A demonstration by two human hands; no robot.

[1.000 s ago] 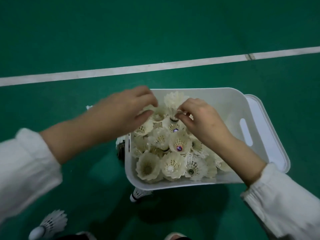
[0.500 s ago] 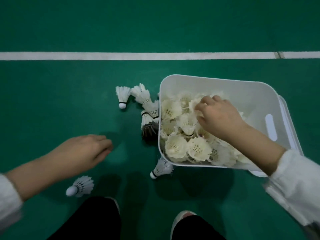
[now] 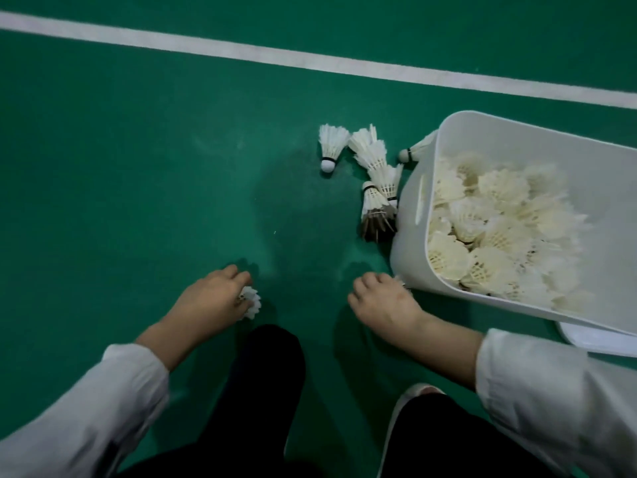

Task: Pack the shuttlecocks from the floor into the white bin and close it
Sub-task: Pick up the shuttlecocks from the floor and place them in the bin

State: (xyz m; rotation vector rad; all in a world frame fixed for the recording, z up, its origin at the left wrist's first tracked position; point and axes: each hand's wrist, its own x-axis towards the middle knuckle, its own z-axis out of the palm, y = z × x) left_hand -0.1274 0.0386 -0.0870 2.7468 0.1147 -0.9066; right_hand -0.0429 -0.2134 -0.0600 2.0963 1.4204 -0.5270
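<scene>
Shuttlecocks (image 3: 499, 219), where do they lie?
— Most are heaped in the white bin (image 3: 410, 257); about six lie on the green floor (image 3: 138, 167) just beside its left wall, handy for scooping.
And the hands?
— The left hand (image 3: 213, 300) curls round one shuttlecock (image 3: 251, 301). The right hand (image 3: 382, 301) covers another at the bin's corner; whether it grips, I cannot tell.
The lid (image 3: 603, 341)?
— One, flat beneath the bin, so closing must wait.

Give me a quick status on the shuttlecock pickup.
Left hand grips one shuttlecock. Right hand on second shuttlecock by white bin, grip unclear. Bin open, loose shuttlecocks beside it.
</scene>
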